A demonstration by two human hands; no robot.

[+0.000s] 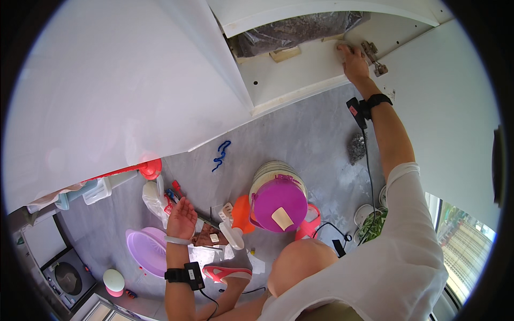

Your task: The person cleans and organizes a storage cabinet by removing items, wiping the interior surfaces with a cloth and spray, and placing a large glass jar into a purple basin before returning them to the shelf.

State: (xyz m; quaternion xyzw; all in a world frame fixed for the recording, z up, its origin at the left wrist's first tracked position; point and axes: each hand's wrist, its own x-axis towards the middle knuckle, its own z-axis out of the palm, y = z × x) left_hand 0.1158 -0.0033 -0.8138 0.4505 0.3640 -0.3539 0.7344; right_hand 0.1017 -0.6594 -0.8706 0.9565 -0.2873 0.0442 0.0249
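Note:
My right hand [355, 62] reaches into a white cabinet, its fingers on a pale, crumpled, see-through thing [343, 50] on the cabinet's bottom board [293, 76], beside a metal hinge [373, 52]. Behind lies a dark bundle wrapped in clear plastic [297, 32], with yellowish pieces [285, 53] by it. My left hand [182, 218] hangs palm up with loosely curled fingers and nothing in it, above a brown cloth [207, 236] and a purple plastic basin [146, 250]. Between the arms stands a bucket with a magenta lid [277, 200], a beige piece [282, 219] on the lid.
A blue cord [221, 154] and a grey, crumpled clump [356, 148] lie on the grey floor. Potted plants [371, 224] stand at the right, near a window. A red plunger [150, 168] and a white plastic bag [154, 200] are at the left. Cables run from both wrists.

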